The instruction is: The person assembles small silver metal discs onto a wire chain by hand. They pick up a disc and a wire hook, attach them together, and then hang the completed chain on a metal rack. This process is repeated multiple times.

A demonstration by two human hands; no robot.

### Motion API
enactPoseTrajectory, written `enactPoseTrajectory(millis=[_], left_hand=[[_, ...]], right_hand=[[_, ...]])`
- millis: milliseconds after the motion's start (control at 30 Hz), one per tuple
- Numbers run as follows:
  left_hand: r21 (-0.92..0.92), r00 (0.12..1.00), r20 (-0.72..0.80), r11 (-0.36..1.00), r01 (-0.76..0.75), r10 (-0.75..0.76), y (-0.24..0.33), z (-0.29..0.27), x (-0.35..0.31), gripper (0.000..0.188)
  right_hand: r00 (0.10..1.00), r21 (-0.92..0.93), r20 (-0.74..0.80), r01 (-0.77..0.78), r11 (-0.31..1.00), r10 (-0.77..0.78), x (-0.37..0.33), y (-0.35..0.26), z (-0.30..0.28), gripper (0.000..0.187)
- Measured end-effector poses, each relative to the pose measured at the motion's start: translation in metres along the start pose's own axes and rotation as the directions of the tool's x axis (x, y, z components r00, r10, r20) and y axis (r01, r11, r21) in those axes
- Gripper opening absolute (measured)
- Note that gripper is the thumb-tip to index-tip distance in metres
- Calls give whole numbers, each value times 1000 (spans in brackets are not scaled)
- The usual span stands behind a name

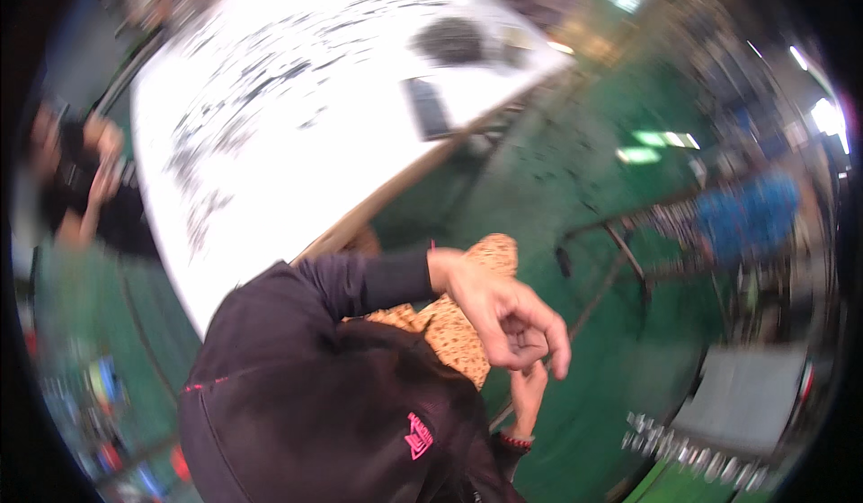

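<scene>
My left hand (509, 312) reaches across in front of me from a dark sleeve, its fingers curled inward. What they hold, if anything, cannot be made out. Just below it is my right hand (529, 393), with a red beaded bracelet (518, 438) at the wrist. The fingertips of both hands meet or overlap, and the right fingers are mostly hidden behind the left ones. Both hands are off the table, above tan, dark-speckled cloth (454, 341) at my legs and the green floor.
A white-topped table (315, 179) carries many thin dark pieces (270, 76), a dark heap (449, 41) and a dark flat rectangular object (426, 107). People stand around it, one at the left (94, 179). To the right are a metal frame (629, 251) with a blue covering (751, 215) and a grey panel (742, 395).
</scene>
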State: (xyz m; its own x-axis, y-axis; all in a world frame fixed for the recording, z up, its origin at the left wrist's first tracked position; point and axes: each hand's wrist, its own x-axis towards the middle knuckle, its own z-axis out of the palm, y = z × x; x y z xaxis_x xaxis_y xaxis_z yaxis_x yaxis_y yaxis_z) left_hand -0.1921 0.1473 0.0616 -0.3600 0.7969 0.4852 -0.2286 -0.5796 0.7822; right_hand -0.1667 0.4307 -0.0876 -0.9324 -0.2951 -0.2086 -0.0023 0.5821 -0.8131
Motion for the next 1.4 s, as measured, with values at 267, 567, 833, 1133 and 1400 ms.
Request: enactPoseTrajectory(millis=[267, 567, 833, 1133, 1400], left_hand=[[701, 865, 28, 607, -375, 502, 104, 193, -106, 25], [938, 691, 102, 162, -306, 715, 69, 273, -141, 19], [958, 592, -246, 285, 29, 767, 42, 317, -239, 20], [-315, -582, 215, 620, 719, 784, -48, 234, -458, 24], [-606, -606, -286, 350, 715, 742, -23, 240, -501, 20]], right_hand=[[744, -46, 567, 456, 889, -353, 93, -183, 87, 15], [494, 75, 713, 652, 755, -498, 110, -236, 160, 17], [468, 129, 740, 606, 785, -483, 122, -219, 154, 16], [572, 178, 629, 552, 814, -526, 162, -187, 128, 14], [544, 50, 733, 557, 829, -409, 185, -157, 146, 12]])
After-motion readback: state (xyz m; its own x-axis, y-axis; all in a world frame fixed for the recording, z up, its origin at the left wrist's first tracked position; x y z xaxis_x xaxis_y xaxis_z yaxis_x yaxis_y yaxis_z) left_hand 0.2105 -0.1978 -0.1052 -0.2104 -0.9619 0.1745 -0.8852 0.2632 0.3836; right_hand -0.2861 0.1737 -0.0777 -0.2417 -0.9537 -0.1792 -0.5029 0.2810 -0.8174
